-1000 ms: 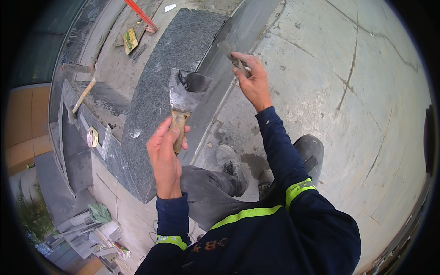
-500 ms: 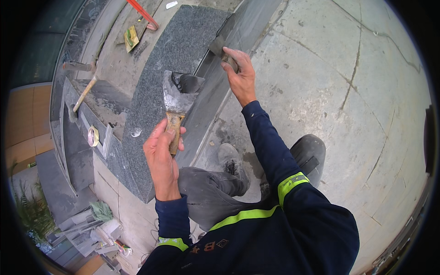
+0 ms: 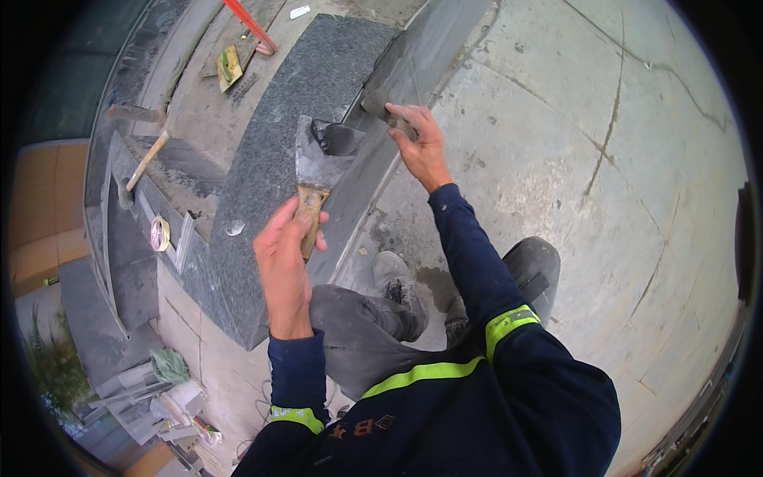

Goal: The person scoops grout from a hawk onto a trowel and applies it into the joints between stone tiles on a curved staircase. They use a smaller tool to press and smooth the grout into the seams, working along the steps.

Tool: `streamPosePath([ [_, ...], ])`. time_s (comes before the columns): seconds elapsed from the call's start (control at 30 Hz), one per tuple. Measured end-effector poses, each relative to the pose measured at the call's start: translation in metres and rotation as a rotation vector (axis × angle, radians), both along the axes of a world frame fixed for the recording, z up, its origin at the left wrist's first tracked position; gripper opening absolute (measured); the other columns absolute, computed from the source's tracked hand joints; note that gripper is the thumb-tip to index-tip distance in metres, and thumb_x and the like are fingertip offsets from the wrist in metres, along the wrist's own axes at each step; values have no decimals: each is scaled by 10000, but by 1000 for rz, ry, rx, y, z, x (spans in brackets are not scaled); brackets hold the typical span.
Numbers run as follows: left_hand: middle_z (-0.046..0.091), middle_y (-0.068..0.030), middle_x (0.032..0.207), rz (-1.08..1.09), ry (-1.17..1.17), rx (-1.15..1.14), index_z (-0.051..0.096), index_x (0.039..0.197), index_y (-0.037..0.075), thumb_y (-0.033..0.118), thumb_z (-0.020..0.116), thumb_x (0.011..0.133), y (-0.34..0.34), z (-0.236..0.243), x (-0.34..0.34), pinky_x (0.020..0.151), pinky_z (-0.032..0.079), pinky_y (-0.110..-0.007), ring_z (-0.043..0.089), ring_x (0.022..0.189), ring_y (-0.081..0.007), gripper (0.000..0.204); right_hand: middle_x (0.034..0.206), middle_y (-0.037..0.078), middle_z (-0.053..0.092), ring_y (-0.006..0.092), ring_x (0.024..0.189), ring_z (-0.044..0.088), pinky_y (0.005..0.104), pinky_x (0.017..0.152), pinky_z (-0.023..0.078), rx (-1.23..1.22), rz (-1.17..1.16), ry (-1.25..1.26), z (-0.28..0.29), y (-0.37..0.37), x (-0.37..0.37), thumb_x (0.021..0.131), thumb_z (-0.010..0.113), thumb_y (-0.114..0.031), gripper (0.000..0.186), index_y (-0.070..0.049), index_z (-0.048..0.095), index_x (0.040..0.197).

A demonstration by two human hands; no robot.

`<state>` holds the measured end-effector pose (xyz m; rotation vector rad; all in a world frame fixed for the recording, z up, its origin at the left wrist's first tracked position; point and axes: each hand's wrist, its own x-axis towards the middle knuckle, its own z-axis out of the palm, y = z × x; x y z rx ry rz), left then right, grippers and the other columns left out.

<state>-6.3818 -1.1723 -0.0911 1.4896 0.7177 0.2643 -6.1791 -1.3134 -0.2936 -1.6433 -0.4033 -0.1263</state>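
My left hand (image 3: 282,258) is closed round the worn handle of a wide putty knife (image 3: 311,163), blade pointing away from me. A lump of dark grey paste (image 3: 340,138) sits at the blade's far end, above the edge of a speckled granite slab (image 3: 298,79). Farther off and to the right, my right hand (image 3: 421,143) grips a smaller scraper (image 3: 375,102) by its short handle. Its dark blade lies at the seam between the slab and the grey stone facing (image 3: 445,40); whether it touches is hard to see. The fingers partly hide its handle.
On the left lie a hammer (image 3: 149,160) with a wooden handle, a roll of tape (image 3: 160,234) and a metal angle strip (image 3: 185,240). A yellow-green packet (image 3: 230,68) and an orange-red bar (image 3: 250,25) are farther back. Concrete floor (image 3: 548,159) stretches to the right.
My right hand has come slightly nearer along the seam with the scraper. The putty knife in my left hand has shifted a little right and away from me.
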Motion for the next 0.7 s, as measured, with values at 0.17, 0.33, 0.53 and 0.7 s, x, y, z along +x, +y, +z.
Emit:
streamPosePath([
  [0.17,797,-162,1104,-11,54,173,636,1499,-146,116,652,1062,-1,-9,7,759,521,-261,679,789,-135,510,1288,145,716,332,1243,688,413,1049,559,-222,24,110,54,-60,-23,925,760,52,495,-167,807,1367],
  [0.33,801,-105,1106,-9,57,260,745,1421,-66,128,675,1036,-2,-17,15,736,515,-259,660,793,-100,436,1225,122,720,333,1092,724,414,897,591,-283,131,-181,131,-87,-55,925,766,0,469,-201,819,1345],
  [0.53,773,-92,1172,-43,74,344,751,1387,-90,98,684,1045,-7,-25,16,743,528,-266,648,799,-96,396,1208,97,739,321,1039,745,424,848,602,-476,106,-357,159,-72,-58,923,769,-6,447,-223,841,1307],
  [0.7,784,-91,1140,-5,-3,470,720,1441,-79,95,656,1082,-4,-25,14,723,501,-237,614,801,-71,404,1210,110,745,331,1059,746,430,895,608,-538,78,-296,132,-79,-43,913,766,27,471,-211,842,1312],
])
